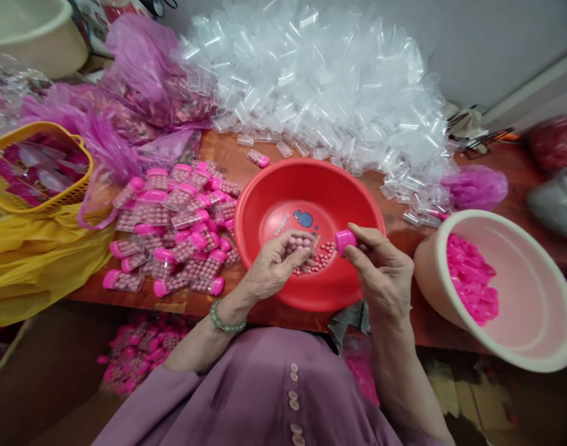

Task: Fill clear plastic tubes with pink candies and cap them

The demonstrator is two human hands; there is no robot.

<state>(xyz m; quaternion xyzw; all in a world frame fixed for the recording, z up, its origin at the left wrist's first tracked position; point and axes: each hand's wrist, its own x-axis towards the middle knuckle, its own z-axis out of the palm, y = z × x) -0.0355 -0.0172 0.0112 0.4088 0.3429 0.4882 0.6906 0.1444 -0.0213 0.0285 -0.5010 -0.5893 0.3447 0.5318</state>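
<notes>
Holding bead-filled bottle [300,244] left [276,263], pink cap [344,240] right [380,266]

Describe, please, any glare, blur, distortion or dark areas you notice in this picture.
Head view: bright streaks of glare break up the clear containers; head view: the bags at the right edge look blurred; head view: the cream tub looks stretched, probably by the wide lens; head view: the space below the table falls into shadow.
</notes>
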